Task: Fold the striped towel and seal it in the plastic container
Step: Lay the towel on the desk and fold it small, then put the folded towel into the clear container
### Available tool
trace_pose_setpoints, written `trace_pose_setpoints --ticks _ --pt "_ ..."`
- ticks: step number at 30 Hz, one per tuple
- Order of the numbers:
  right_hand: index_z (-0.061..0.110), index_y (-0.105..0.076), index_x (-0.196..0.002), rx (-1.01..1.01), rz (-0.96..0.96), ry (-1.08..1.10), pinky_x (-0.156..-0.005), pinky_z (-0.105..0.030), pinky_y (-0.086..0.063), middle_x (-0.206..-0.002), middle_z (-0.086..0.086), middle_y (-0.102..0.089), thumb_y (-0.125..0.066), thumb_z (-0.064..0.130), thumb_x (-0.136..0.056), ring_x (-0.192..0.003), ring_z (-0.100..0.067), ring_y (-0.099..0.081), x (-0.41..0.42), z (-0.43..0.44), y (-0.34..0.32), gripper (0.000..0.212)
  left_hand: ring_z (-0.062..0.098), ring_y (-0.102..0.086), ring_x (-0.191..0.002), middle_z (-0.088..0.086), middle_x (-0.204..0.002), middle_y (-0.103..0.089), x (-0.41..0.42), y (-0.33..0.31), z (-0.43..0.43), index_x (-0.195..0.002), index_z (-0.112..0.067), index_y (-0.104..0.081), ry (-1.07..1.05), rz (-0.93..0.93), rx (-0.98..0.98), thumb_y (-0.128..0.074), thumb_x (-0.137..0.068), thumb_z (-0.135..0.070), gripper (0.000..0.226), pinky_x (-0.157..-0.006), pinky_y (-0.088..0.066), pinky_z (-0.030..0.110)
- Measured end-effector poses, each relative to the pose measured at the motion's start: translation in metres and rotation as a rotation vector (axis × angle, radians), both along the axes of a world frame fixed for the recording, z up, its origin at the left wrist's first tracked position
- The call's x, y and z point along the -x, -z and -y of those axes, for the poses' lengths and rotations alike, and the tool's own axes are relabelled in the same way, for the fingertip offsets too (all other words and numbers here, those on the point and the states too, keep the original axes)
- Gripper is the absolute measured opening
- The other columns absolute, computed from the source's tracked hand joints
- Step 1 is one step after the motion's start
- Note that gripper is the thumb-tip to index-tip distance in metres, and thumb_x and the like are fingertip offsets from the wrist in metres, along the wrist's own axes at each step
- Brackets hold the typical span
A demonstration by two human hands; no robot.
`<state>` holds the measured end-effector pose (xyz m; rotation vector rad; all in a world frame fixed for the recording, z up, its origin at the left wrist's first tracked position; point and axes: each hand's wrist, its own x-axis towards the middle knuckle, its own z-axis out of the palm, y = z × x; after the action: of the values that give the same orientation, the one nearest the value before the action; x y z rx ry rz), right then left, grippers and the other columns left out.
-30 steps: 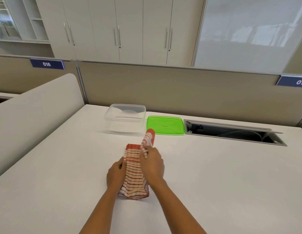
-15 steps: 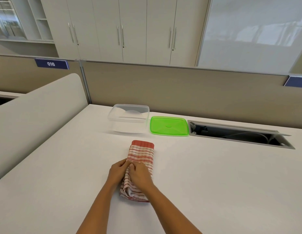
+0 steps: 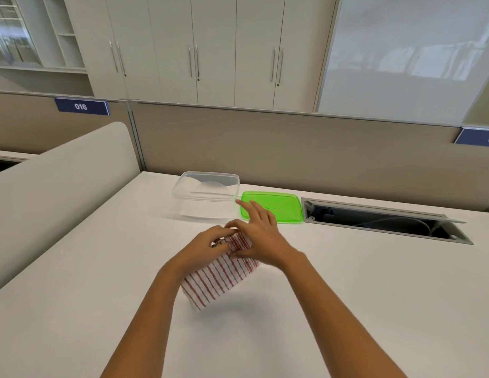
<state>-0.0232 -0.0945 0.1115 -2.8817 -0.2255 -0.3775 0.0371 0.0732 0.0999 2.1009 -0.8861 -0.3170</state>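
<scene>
Two hands are working the striped towel point(image 3: 218, 279) mid-table: left hand point(image 3: 207, 246) is pinching its far end, right hand point(image 3: 261, 236) is pressing flat, fingers spread. Soft, floppy stuff, so I'd grab the folded edges. Plastic container point(image 3: 207, 190) and green lid point(image 3: 276, 207) are sitting just beyond, open.

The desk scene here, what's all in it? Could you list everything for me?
striped towel: one, red and white, folded, lifted between the hands
plastic container: one, clear, open, far side of the desk
lid: one, green, flat on the desk, right of the container
desk: one, white
cable hatch: one, grey, open, right of the lid
partition: beige, behind the desk
number signs: two, blue, on the partition
cupboards: white, at the back
left hand: holding the towel
right hand: on the towel, fingers spread
</scene>
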Motion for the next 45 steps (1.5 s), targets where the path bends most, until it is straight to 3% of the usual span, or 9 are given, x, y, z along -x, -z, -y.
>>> trace_pose_setpoints --ticks 3,6,13,19,24,28,32,36,45 --pt "0.027 -0.063 -0.105 0.153 -0.043 0.037 -0.112 -0.042 -0.020 -0.145 0.002 -0.044 -0.071 0.051 -0.070 -0.137 -0.022 -0.033 -0.004 0.014 -0.022 0.043 0.005 -0.055 -0.099 -0.013 -0.108 -0.056 -0.006 -0.018 -0.007 -0.119 -0.039 -0.056 0.070 0.097 -0.065 -0.050 -0.092 -0.020 0.034 -0.084 -0.042 0.017" --pt "0.024 -0.064 -0.093 0.048 -0.073 0.106 -0.074 -0.029 -0.039 -0.098 0.002 -0.071 -0.071 0.048 -0.072 -0.096 -0.023 -0.062 0.000 0.028 -0.035 0.033 0.000 -0.056 -0.093 -0.024 -0.105 -0.054 -0.014 -0.030 -0.020 -0.106 -0.053 -0.049 0.055 0.107 -0.135 -0.058 -0.086 -0.021 0.039 -0.073 -0.044 0.014" --pt "0.032 -0.061 -0.079 -0.498 -0.131 0.194 -0.069 -0.032 -0.053 -0.085 0.004 -0.068 -0.075 0.025 -0.070 -0.081 -0.018 -0.062 0.006 0.048 -0.041 0.018 0.014 -0.058 -0.090 -0.005 -0.099 -0.064 -0.039 -0.030 -0.049 -0.100 -0.026 -0.064 -0.116 0.094 -0.270 -0.062 -0.083 -0.016 0.020 -0.063 -0.041 0.012" --pt "0.026 -0.062 -0.088 -0.981 -0.023 0.199 -0.069 -0.016 -0.048 -0.090 0.010 -0.065 -0.068 0.009 -0.079 -0.083 -0.011 -0.059 0.002 0.048 -0.033 0.020 0.018 -0.060 -0.094 -0.002 -0.099 -0.066 -0.050 -0.030 -0.055 -0.100 -0.024 -0.065 -0.411 0.022 0.155 -0.072 -0.077 -0.018 0.025 -0.071 -0.046 0.022" --pt "0.018 -0.054 -0.112 -1.394 0.027 0.295 -0.084 -0.041 -0.056 -0.112 -0.011 -0.062 -0.065 0.017 -0.087 -0.104 -0.025 -0.063 -0.011 0.041 -0.018 0.027 0.027 -0.058 -0.107 0.008 -0.121 -0.062 -0.055 -0.023 -0.042 -0.120 -0.018 -0.055 -0.609 -0.386 0.610 -0.067 -0.082 -0.023 0.040 -0.093 -0.050 0.045" --pt "0.022 -0.047 -0.112 -1.438 0.057 0.445 -0.064 -0.022 -0.051 -0.111 -0.009 -0.064 -0.060 0.027 -0.091 -0.083 -0.010 -0.064 -0.023 0.034 -0.001 0.025 0.029 -0.057 -0.108 0.010 -0.128 -0.057 -0.057 -0.009 -0.022 -0.126 -0.020 -0.048 -0.712 -0.369 0.475 -0.050 -0.091 -0.040 0.041 -0.091 -0.050 0.047" --pt "0.011 -0.043 -0.127 -1.497 -0.213 0.653 -0.071 -0.031 -0.052 -0.123 -0.014 -0.061 -0.059 0.029 -0.091 -0.098 -0.025 -0.063 -0.036 0.040 0.016 0.044 0.026 -0.057 -0.098 0.010 -0.124 -0.057 -0.069 0.002 -0.017 -0.128 -0.018 -0.046 -0.753 -0.522 0.341 -0.045 -0.094 -0.037 0.039 -0.075 -0.050 0.038" --pt "0.011 -0.027 -0.143 -1.556 -0.427 0.624 -0.078 -0.041 -0.056 -0.128 -0.018 -0.059 -0.064 0.012 -0.086 -0.106 -0.030 -0.063 -0.046 0.046 0.013 0.067 0.031 -0.056 -0.108 0.015 -0.126 -0.056 -0.092 0.004 -0.027 -0.132 -0.014 -0.044 -0.666 -0.681 0.309 -0.056 -0.090 -0.019 0.045 -0.086 -0.051 0.043" --pt "0.015 -0.030 -0.117 -1.580 -0.084 0.568 -0.064 -0.030 -0.048 -0.089 -0.010 -0.057 -0.055 0.001 -0.085 -0.070 -0.019 -0.056 -0.109 0.046 -0.022 0.043 0.018 -0.058 -0.083 0.010 -0.106 -0.057 -0.159 -0.041 -0.015 -0.108 -0.017 -0.050 -0.638 -0.473 0.529 -0.056 -0.085 -0.002 0.028 -0.058 -0.046 0.026"
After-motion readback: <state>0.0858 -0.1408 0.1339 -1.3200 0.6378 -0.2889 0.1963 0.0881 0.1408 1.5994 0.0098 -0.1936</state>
